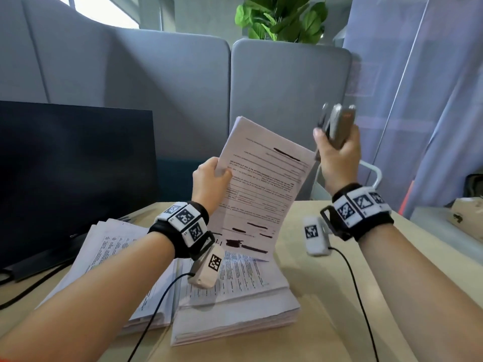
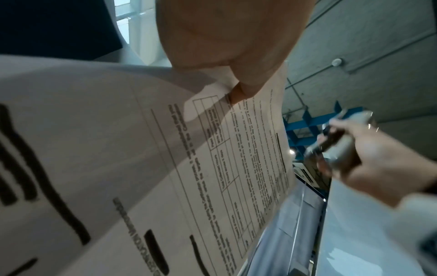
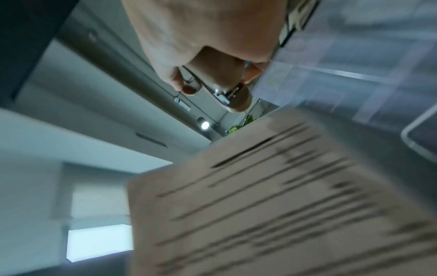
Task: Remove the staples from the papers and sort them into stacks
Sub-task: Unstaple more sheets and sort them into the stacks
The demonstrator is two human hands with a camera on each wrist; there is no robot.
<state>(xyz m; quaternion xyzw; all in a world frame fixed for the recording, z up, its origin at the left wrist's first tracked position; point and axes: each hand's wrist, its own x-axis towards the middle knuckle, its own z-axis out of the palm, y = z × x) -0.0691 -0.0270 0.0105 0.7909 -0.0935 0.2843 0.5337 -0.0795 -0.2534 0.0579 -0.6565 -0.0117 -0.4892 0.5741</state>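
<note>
Staple removal, tool and paper raised before engagement. The left hand [image 1: 213,176] pinches a printed document [image 1: 261,189] by its left edge, thumb on the printed face and fingers curled behind, holding it tilted upright in the air above the desk [image 1: 339,296]. The right hand [image 1: 338,155] is clenched round a grey staple remover [image 1: 337,124], raised just right of the document's far right corner and apart from it; the left wrist view shows a clear gap between tool and sheet edge. Whether a staple sits in that corner cannot be told, as the corner is partly hidden by the hand in the head view and blurred in the right wrist view. Whether the document is one sheet or several cannot be told either. Below lie two stacks: a thick stack [image 1: 235,309] near the middle and a fanned left stack [image 1: 109,259] beside it, their edges touching or overlapping. A dark monitor [image 1: 73,173] stands at far left. By judgement, the step in hand is bringing the remover to the stapled corner. The next move calls for steadying the sheets with the left hand, sliding the tool's claws under the staple and squeezing without tearing the paper; sorting onto a stack would follow.
</note>
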